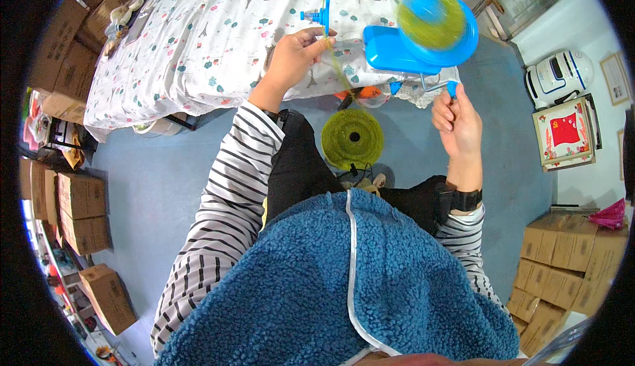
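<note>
My left hand (296, 56) is closed in a pinch at the lower end of a blue yarn guide (324, 15), with yellow-green yarn (341, 70) running through its fingertips. Whether the fingers also touch the guide I cannot tell. From the guide the strand goes right to a blue yarn winder (397, 50), where a yellow-green ball of yarn (431, 23) is smeared by motion. My right hand (458, 120) grips the blue knob of the winder's crank handle (452, 88). Below the table edge, between my legs, sits a yellow-green yarn cone (352, 139).
A patterned white cloth (218, 42) covers the table under the winder. Brown cartons (83, 197) stand at the left, and more stacked cartons (554, 260) at the lower right. Against the right wall are a white appliance (561, 78) and a framed picture (566, 133).
</note>
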`<state>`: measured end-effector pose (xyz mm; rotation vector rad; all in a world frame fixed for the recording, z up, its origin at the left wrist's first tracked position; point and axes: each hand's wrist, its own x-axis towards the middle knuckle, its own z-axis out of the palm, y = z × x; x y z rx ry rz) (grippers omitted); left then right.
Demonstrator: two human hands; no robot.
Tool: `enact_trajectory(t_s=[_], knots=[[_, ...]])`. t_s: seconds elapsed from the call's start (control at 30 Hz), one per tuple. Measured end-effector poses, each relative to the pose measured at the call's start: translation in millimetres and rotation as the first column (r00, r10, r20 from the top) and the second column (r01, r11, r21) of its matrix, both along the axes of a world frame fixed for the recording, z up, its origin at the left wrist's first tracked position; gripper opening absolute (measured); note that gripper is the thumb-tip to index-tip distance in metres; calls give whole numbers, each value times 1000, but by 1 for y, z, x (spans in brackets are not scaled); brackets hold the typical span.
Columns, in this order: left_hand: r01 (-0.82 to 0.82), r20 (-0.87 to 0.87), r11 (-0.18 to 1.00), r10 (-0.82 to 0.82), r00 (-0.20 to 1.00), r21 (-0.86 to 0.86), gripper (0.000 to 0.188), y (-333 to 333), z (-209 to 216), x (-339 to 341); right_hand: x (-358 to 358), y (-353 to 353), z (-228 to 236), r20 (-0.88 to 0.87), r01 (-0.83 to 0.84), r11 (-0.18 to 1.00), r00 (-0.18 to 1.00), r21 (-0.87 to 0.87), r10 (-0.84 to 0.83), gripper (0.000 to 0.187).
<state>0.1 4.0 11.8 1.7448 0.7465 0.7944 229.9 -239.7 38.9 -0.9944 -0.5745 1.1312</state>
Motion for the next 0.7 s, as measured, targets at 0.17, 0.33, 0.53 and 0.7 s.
enact_trajectory(t_s=[0.17, 0.33, 0.53, 0.7], knots=[[-21, -16, 1000, 21, 1000, -9, 30, -1, 1, 1, -33, 19, -4, 34, -50, 999, 998, 13, 49, 43], [21, 16, 1000, -21, 1000, -12, 30, -2, 3, 0, -48, 29, -21, 13, -172, 984, 985, -38, 172, 42], [8, 0, 1000, -8, 1000, -12, 29, -2, 2, 0, -49, 29, -56, 34, -175, 965, 982, -196, 185, 42], [4, 10, 1000, -3, 1000, -22, 29, 0, 2, 1, -29, 16, -78, 13, -114, 952, 992, -284, 122, 40]])
